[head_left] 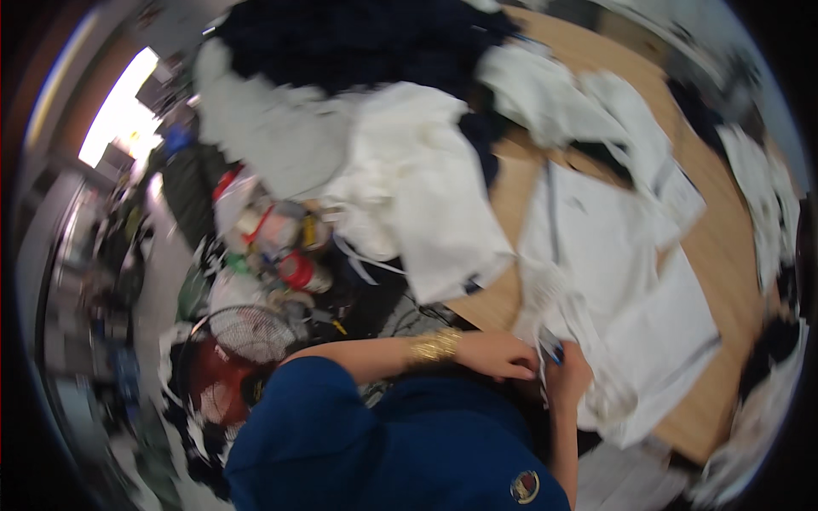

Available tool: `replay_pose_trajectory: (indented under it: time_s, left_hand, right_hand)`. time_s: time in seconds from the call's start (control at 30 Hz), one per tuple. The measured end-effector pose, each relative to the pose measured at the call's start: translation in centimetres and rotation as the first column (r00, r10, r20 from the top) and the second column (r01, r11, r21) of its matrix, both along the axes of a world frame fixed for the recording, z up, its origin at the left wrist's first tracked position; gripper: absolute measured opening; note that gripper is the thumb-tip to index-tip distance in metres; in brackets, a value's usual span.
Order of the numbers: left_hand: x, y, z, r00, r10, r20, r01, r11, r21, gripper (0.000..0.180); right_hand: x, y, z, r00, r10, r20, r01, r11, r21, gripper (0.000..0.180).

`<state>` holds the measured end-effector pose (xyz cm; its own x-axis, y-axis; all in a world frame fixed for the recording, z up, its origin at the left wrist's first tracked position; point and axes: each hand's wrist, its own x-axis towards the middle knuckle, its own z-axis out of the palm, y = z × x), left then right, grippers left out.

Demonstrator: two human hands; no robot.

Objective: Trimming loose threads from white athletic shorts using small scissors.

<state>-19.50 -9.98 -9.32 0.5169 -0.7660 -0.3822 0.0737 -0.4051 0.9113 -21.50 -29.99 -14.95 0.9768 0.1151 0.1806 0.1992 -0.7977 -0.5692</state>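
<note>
The person's left hand (504, 354), below a gold bracelet (434, 346), reached across with its fingers partly bent beside the white garment (588, 230); whether it gripped any cloth could not be told. The right hand (570, 379) was curled around a small blue-and-metal tool (552, 347), blurred, close to the left fingertips. The garment lay spread on the wooden surface (703, 417), its near edge beside both hands. A fan (247, 336) stood to the left.

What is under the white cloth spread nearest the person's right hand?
The wooden table shows around the white cloth; something dark shows at its far edge. Whatever lies beneath its middle is covered.
</note>
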Motion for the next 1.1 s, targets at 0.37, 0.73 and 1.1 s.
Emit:
replay_pose_trajectory:
  time_s: [0.37,0.73,1.1]
  left_hand:
    - [1.2,-5.2,-4.7,0.82,0.314,0.479,-0.214,0.944,-0.252,0.029]
    - [0.3,-1.3,13.1,0.992,-0.101,0.079,0.119,0.498,-0.859,0.024]
    - [1.6,-3.3,19.0,0.994,0.004,0.109,0.108,0.116,-0.987,0.032]
  right_hand:
    - [5.5,-6.7,-0.8,0.975,0.066,-0.211,0.045,0.876,0.481,0.004]
    - [0.0,-9.4,2.9,0.93,0.035,-0.367,0.293,0.532,0.794,0.011]
    - [-2.2,-10.2,9.5,0.934,-0.165,-0.318,0.353,0.574,0.739,0.013]
